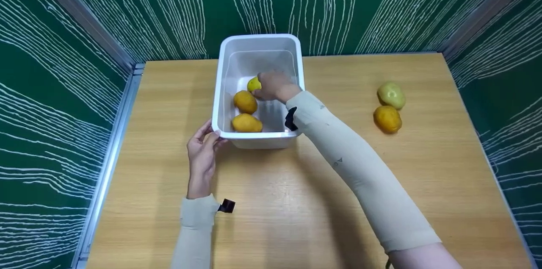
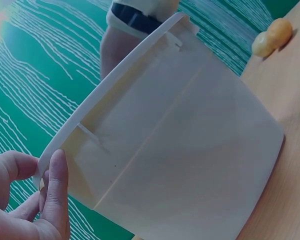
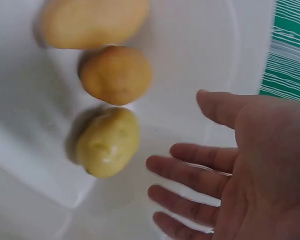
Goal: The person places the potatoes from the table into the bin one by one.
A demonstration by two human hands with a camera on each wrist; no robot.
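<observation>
Inside the white bin (image 1: 258,135), the right grip (image 3: 262,165) is spread wide, its fingers extended and holding nothing; the yellow fruit (image 3: 110,142) lies just beyond the fingertips. A round orange fruit (image 1: 245,102) and a longer orange fruit (image 1: 247,123) line up nearer the person. The left grip (image 1: 202,154) pinches the near left corner of the rim. To the right on the bench (image 1: 169,112), a green fruit (image 1: 392,95) and another orange fruit (image 1: 388,120) touch.

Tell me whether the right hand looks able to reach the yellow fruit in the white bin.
Probably yes: the right hand is inside the bin, fingers extended, with nothing visible between them and the yellow fruit.
</observation>
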